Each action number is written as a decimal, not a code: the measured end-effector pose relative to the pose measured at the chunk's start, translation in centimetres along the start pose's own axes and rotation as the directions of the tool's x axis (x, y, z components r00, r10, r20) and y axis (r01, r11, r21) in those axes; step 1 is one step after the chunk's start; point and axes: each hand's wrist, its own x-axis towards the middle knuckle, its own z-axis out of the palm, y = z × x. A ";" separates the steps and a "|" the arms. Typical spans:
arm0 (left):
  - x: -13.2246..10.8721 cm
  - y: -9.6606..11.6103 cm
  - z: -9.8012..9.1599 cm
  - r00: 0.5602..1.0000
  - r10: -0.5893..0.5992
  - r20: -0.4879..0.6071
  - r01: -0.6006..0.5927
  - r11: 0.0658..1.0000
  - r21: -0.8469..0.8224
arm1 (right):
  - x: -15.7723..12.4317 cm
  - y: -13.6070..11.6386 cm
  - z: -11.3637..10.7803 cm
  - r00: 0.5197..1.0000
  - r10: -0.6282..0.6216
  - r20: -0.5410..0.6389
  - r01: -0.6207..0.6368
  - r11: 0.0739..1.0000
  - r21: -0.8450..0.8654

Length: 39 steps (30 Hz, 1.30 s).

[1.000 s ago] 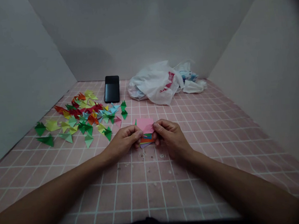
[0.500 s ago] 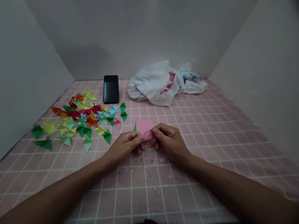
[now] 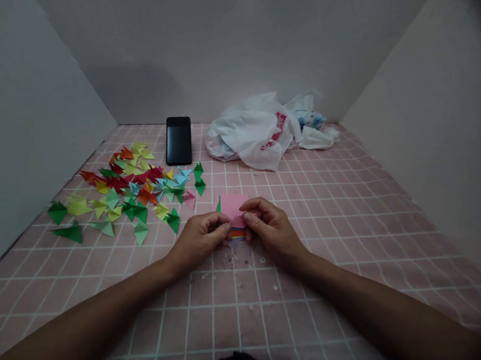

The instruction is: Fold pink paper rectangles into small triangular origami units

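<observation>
My left hand (image 3: pixel 199 236) is closed, thumb and fingers pinching the left side of a small folded piece of pink paper (image 3: pixel 237 221). The right side of that paper is between the thumb and fingers of my right hand (image 3: pixel 273 230), with the index finger bent above the thumb. Fingers hide much of its shape. Just beneath lies a stack of square coloured papers (image 3: pixel 233 203), pink on top, a green edge at the left and blue, orange and other colours along the near edge.
Many small folded paper pieces (image 3: pixel 139 213) in green, yellow, red, orange, blue and pink spread over the left of the pink checked cloth (image 3: pixel 344 222). A black phone (image 3: pixel 178 141) lies behind them. White plastic bags (image 3: pixel 257 131) rest by the back wall. Small scraps (image 3: pixel 262 260) lie nearer me.
My right index finger has lifted away from the thumb, and the small pink paper sits lower and flatter between my hands. The whole view has shifted slightly.
</observation>
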 end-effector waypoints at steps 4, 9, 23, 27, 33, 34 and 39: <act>-0.1 0.2 -0.1 1.000 0.014 0.020 -0.016 0.994 0.108 | 0.0 -0.3 -0.1 0.997 -0.034 0.066 0.046 0.981 -0.189; 0.2 0.2 0.0 0.998 -0.058 0.039 0.061 0.994 -0.091 | -0.3 -0.3 0.0 0.998 -0.058 0.019 0.061 0.960 -0.273; 0.1 -0.2 -0.1 0.998 0.055 -0.018 -0.055 0.998 -0.022 | -0.2 -0.7 0.2 0.984 -0.031 0.175 0.098 0.917 -0.387; 0.1 -0.2 0.2 1.000 0.010 -0.028 -0.014 0.992 -0.129 | -0.5 -0.8 0.5 0.991 -0.010 0.134 0.059 0.927 -0.370; -0.4 0.3 0.5 0.998 0.014 -0.061 -0.021 0.994 -0.106 | -1.3 -0.5 1.1 0.995 0.004 0.099 0.027 0.951 -0.307; -0.5 0.5 0.5 0.996 0.041 -0.082 -0.046 0.997 -0.061 | -1.4 -0.4 1.2 0.994 -0.002 0.113 0.034 0.959 -0.283; -1.1 0.7 0.7 0.984 0.140 -0.112 -0.129 0.987 0.100 | -1.4 -0.2 1.5 0.974 0.022 0.224 0.024 0.979 -0.200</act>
